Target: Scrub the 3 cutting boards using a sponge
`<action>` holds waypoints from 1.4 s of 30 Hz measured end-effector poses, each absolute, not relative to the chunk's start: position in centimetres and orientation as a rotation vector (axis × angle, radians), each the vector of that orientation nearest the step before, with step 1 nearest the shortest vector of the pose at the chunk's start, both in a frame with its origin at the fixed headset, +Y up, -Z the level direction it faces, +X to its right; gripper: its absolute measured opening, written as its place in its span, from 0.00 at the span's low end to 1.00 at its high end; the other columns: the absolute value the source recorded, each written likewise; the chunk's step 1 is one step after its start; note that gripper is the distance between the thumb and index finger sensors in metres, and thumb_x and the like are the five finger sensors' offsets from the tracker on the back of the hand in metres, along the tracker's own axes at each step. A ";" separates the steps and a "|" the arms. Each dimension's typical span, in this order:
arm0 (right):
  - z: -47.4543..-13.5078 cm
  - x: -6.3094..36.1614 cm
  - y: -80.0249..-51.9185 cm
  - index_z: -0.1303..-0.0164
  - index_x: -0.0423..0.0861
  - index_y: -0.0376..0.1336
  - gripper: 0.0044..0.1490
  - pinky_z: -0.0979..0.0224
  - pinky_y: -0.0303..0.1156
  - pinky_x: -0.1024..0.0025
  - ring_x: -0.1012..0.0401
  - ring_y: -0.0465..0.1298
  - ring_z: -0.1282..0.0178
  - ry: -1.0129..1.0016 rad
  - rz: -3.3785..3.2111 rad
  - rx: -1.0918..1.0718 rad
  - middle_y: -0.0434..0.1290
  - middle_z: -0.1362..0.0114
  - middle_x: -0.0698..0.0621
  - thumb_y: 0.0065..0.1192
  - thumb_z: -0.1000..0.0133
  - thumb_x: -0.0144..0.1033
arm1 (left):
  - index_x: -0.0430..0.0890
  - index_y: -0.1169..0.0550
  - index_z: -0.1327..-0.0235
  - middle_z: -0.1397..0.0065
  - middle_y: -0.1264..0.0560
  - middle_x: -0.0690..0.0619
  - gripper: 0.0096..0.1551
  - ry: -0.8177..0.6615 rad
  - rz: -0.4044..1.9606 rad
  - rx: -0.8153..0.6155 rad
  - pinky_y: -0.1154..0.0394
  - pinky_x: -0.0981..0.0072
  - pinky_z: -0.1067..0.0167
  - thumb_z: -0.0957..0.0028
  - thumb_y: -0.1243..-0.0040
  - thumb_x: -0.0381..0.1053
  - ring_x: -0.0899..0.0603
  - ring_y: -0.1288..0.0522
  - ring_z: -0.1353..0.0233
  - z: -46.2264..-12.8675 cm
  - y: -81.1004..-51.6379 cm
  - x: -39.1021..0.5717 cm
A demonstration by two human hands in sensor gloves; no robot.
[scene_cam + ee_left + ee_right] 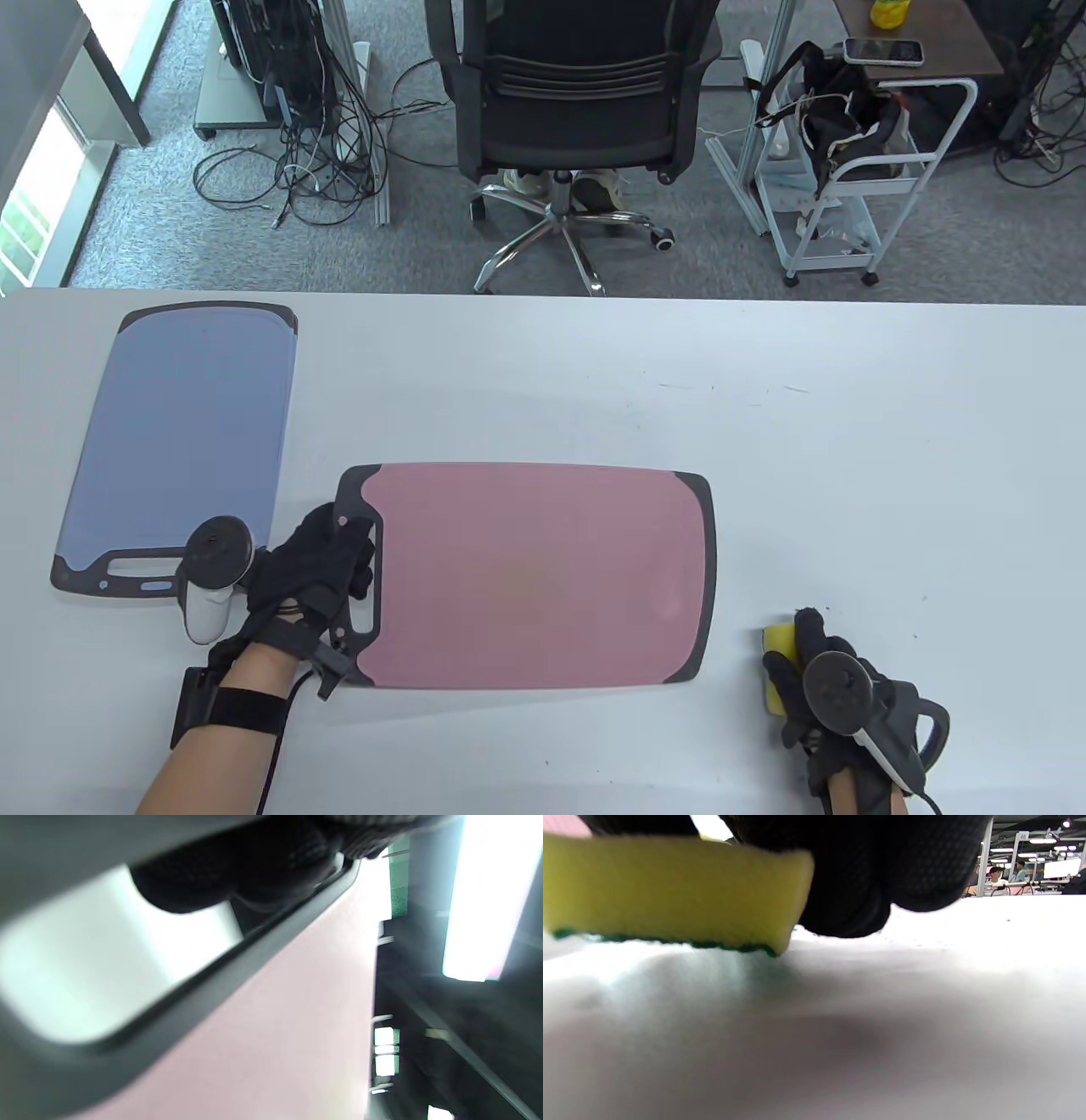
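A pink cutting board (543, 577) with a dark rim lies near the table's front, its handle end to the left. My left hand (314, 569) grips that handle; in the left wrist view its fingers (237, 870) curl through the handle slot beside the pink cutting board (275, 1035). A blue cutting board (187, 441) lies flat at the far left, its handle toward me. My right hand (814, 671) holds a yellow sponge (780, 645) on the table, right of the pink board. The sponge (670, 891) sits green side down under my fingers (882, 866).
The white table (848, 441) stretches wide to the right and behind the boards. Beyond its far edge stand a black office chair (568, 102) and a white cart (848, 178). Cables lie on the floor at the back left.
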State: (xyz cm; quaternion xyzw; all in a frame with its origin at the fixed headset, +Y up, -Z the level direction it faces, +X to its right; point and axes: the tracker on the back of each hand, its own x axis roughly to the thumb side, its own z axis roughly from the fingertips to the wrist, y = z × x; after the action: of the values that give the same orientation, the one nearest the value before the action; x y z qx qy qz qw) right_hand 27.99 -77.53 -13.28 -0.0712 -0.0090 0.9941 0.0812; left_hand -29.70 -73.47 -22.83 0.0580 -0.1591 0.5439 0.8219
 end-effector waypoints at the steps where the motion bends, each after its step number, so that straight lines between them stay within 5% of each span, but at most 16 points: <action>1: -13.3 28.0 -77.5 0.23 0.44 0.60 0.46 0.45 0.77 0.56 0.56 0.79 0.52 -0.035 2.963 -0.214 0.75 0.41 0.46 0.60 0.47 0.60 | 0.50 0.31 0.28 0.46 0.19 0.58 0.29 -0.314 1.054 0.311 0.12 0.60 0.50 0.38 0.43 0.62 0.55 0.14 0.55 -21.9 -71.5 -29.8; 2: -13.3 28.1 -77.5 0.23 0.44 0.60 0.46 0.45 0.77 0.57 0.56 0.79 0.52 -0.038 2.962 -0.212 0.75 0.41 0.46 0.60 0.47 0.60 | 0.54 0.31 0.28 0.43 0.19 0.61 0.29 -0.383 0.975 0.375 0.12 0.61 0.46 0.39 0.42 0.62 0.56 0.14 0.51 -21.6 -70.0 -29.7; 4: -13.5 28.2 -77.4 0.23 0.44 0.60 0.47 0.45 0.77 0.57 0.57 0.79 0.52 -0.035 2.954 -0.207 0.75 0.41 0.46 0.60 0.46 0.60 | 0.57 0.28 0.34 0.39 0.19 0.58 0.25 -0.493 0.986 0.246 0.15 0.51 0.39 0.42 0.33 0.57 0.49 0.14 0.43 -21.5 -68.4 -29.5; 11: -13.4 28.8 -77.0 0.22 0.44 0.60 0.47 0.45 0.77 0.57 0.57 0.79 0.52 -0.077 2.888 -0.217 0.75 0.41 0.46 0.60 0.46 0.60 | 0.53 0.22 0.42 0.39 0.19 0.56 0.21 -0.689 0.600 -0.126 0.25 0.42 0.29 0.47 0.26 0.50 0.44 0.17 0.31 -20.0 -71.8 -26.6; 14: -13.1 29.2 -76.9 0.23 0.44 0.60 0.46 0.45 0.77 0.57 0.56 0.79 0.52 -0.098 2.856 -0.250 0.75 0.41 0.46 0.60 0.46 0.60 | 0.55 0.26 0.41 0.36 0.22 0.59 0.21 -0.773 0.299 0.004 0.26 0.44 0.28 0.45 0.30 0.50 0.47 0.20 0.27 -18.3 -72.5 -24.8; 24: -12.3 29.3 -77.0 0.23 0.44 0.60 0.46 0.45 0.77 0.57 0.57 0.79 0.53 -0.096 2.863 -0.316 0.75 0.41 0.46 0.60 0.47 0.60 | 0.54 0.32 0.37 0.32 0.27 0.58 0.22 -0.750 -0.045 0.237 0.30 0.43 0.25 0.39 0.35 0.49 0.47 0.24 0.23 -15.6 -74.2 -23.7; 32: -12.8 28.4 -76.3 0.23 0.44 0.60 0.46 0.45 0.77 0.56 0.56 0.79 0.52 -0.170 2.876 -0.342 0.75 0.40 0.45 0.60 0.46 0.60 | 0.57 0.32 0.37 0.32 0.27 0.60 0.24 -0.822 0.045 0.370 0.32 0.44 0.23 0.41 0.33 0.53 0.49 0.25 0.24 -14.9 -75.8 -24.5; 42: -20.1 15.1 -71.7 0.22 0.43 0.60 0.46 0.44 0.76 0.55 0.55 0.79 0.50 -0.177 2.914 0.113 0.74 0.38 0.45 0.61 0.46 0.60 | 0.56 0.37 0.33 0.28 0.31 0.59 0.25 -0.858 0.008 0.271 0.36 0.44 0.21 0.35 0.36 0.54 0.47 0.29 0.21 -15.7 -77.0 -23.2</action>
State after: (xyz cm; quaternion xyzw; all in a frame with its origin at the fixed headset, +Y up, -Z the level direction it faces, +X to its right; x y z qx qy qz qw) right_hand 15.06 -71.71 -20.07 0.0385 -0.0602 0.9914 0.1100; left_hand -23.15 -76.97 -15.66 0.1309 -0.4148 0.0040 0.9004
